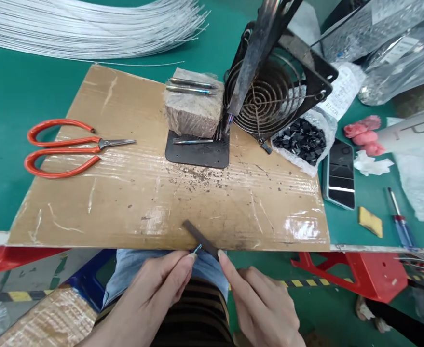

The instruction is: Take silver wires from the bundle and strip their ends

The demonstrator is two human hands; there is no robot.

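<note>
My left hand [164, 284] pinches a small shiny metal tip [198, 248], which looks like a soldering iron tip, just below the cardboard's front edge. Most of the tip is hidden in the fingers. In my right hand [260, 303] is a narrow, flat, dark file [197, 234], its near end between the fingers. The file slants up and left, beside or against the tip's end; contact is hard to tell. Similar metal tips [192, 89] lie on a grey block [193, 118], and another metal tip [193, 141] rests on the black plate [197, 156].
Orange-handled scissors [70, 147] lie left on the cardboard [143, 193]. A soldering iron [244, 72] leans before a fan [266, 91]. Right are a bag of black parts [302, 140], a phone [339, 173], a yellow sponge [370, 221] and a screwdriver [402, 224]. White wires [88, 29] lie behind.
</note>
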